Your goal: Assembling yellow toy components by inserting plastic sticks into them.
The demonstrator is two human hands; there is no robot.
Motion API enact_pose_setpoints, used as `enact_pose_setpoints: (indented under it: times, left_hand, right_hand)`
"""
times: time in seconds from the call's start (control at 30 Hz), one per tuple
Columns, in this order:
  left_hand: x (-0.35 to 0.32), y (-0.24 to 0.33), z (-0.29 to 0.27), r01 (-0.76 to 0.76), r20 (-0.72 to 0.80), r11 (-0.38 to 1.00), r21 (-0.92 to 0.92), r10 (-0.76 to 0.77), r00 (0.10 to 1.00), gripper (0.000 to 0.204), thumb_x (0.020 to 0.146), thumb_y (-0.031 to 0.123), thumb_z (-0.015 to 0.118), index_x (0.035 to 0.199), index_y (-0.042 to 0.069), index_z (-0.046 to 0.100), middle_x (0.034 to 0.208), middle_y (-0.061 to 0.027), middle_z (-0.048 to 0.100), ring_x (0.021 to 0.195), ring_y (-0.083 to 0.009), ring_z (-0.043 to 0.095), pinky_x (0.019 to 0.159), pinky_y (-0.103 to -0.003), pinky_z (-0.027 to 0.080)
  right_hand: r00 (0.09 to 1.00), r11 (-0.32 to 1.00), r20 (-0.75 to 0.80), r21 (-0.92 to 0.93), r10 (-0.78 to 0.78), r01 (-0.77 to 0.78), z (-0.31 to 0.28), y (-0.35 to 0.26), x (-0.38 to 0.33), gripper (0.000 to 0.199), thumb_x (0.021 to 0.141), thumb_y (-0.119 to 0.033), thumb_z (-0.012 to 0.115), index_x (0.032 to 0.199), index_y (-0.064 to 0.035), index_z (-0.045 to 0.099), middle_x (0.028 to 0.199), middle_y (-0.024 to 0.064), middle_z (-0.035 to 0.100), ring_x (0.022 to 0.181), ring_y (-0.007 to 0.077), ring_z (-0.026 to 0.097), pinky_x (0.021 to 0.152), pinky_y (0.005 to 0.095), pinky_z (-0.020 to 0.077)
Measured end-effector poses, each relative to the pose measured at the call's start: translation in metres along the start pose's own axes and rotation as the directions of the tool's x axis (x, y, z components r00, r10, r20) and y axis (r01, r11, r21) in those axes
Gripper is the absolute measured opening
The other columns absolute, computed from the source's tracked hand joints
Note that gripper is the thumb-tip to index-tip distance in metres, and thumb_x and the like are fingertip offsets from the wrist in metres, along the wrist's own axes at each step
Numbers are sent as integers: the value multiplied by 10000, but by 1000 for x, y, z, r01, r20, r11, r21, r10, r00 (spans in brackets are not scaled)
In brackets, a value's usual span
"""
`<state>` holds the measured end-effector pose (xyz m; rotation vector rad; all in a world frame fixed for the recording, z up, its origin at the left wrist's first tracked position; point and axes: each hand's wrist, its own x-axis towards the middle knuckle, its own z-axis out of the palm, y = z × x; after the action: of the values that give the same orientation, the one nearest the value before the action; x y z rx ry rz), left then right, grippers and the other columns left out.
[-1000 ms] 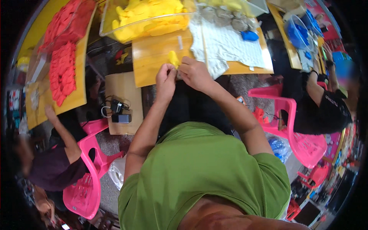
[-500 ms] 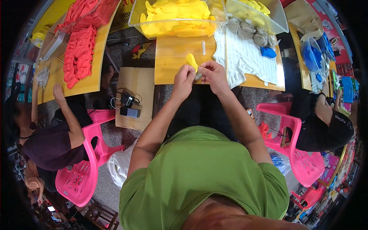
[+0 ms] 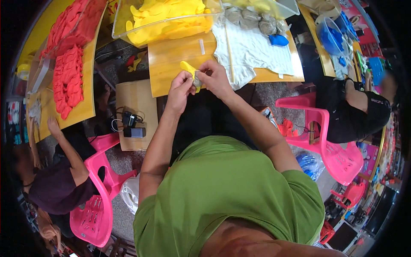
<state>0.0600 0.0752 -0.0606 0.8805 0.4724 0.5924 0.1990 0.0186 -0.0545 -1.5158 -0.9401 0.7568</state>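
Just past the table's front edge, both hands work on a soft yellow piece with a rounded end. A small grey bundle shows against it between my fingers. My left hand pinches the yellow piece from the left, its fingers closed. My right hand has thumb and fingers pressed together at the grey bundle. Part of both things is hidden by my fingers, and their exact kind cannot be told. A clear bin of similar yellow pieces stands beyond my hands.
Right of the bin, grey bundles and a blue one lie on a white striped cloth. Red pieces line the left table. Seated people flank me near pink chairs. A cardboard piece with black devices stands left.
The view has turned, so the tables sit further left and higher on the right. My hands keep the yellow piece, which now tilts more to the left, and more of the grey bundle shows.
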Motion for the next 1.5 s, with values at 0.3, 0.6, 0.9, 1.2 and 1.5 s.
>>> enact_pose_setpoints:
  times: [0.3, 0.6, 0.9, 1.2, 1.5]
  left_hand:
    - [-2, -5, -1, -99, -65, 941, 324, 126, 990, 167, 847, 104, 596, 800, 81, 437, 717, 13, 488, 636, -54, 469, 560, -201, 403]
    - [-9, -3, -4, -58, -91, 969, 241, 82, 992, 178, 864, 121, 574, 752, 82, 442, 687, 15, 480, 612, -54, 459, 529, -200, 404]
    - [-5, -15, -8, -24, -281, 857, 515, 195, 940, 143, 819, 88, 551, 734, 75, 437, 648, 10, 455, 565, -74, 433, 494, -229, 373]
    - [-7, -9, -1, -47, -316, 862, 504, 234, 919, 89, 912, 85, 484, 837, 50, 452, 650, -18, 495, 477, -63, 480, 381, -202, 390]
    - [-10, -11, -6, -43, -246, 928, 370, 142, 959, 80, 927, 98, 459, 880, 33, 451, 726, -45, 538, 559, -85, 545, 458, -214, 483]
  right_hand:
    - [968, 951, 105, 191, 228, -245, 1, -19, -6, 113, 789, -85, 621, 764, 17, 581, 601, 48, 560, 467, 97, 516, 411, 206, 425]
    - [921, 961, 314, 79, 230, -267, -8, -17, -6, 87, 840, -78, 581, 803, -1, 565, 596, 19, 527, 481, 64, 485, 397, 192, 400]
    - [906, 901, 368, 290, 208, -324, -7, -10, -15, 75, 840, -75, 548, 800, -12, 544, 557, -4, 463, 433, 71, 400, 377, 207, 305]
    - [955, 980, 256, -87, -151, 178, -2, -4, -20, 223, 741, -90, 706, 889, -32, 549, 798, 13, 503, 682, 95, 526, 570, 233, 425]
    - [995, 983, 93, -181, 19, -2, 11, -5, -15, 174, 676, -60, 707, 742, 6, 560, 679, 83, 543, 601, 176, 541, 547, 293, 440]
